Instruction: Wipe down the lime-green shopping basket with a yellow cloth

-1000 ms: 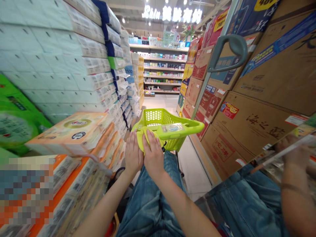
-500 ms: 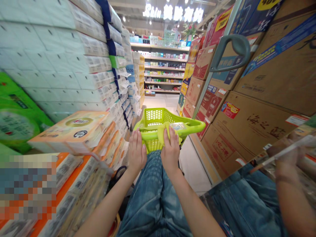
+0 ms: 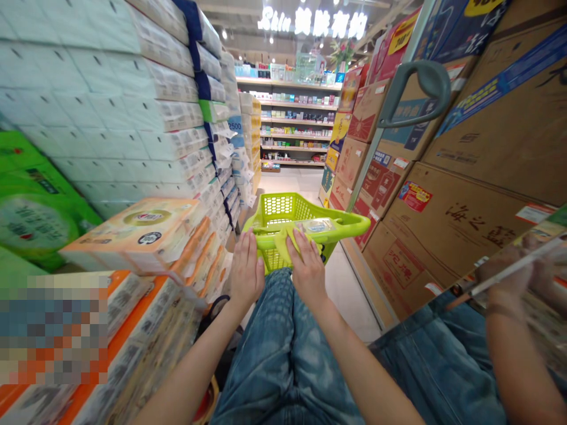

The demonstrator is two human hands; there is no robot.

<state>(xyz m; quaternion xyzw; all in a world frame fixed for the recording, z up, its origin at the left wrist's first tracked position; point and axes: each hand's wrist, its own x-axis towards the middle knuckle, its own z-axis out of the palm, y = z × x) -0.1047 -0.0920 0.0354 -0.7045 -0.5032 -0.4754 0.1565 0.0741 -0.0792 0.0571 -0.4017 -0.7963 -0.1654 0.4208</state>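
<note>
Ideally steadying the green basket [image 3: 277, 205] with the left hand [image 3: 245, 267], straight-fingered and of unclear grip, while pressing the yellow cloth [image 3: 283, 241] evenly beneath the loosely closed right hand [image 3: 308, 268].

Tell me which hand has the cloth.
The right hand, lying over the yellow cloth on the green basket; the left hand shows no cloth.

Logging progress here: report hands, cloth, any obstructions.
Left hand at basket rim. Right hand on yellow cloth, same rim. Nothing visibly blocking hands; packs left, cartons right.
</note>
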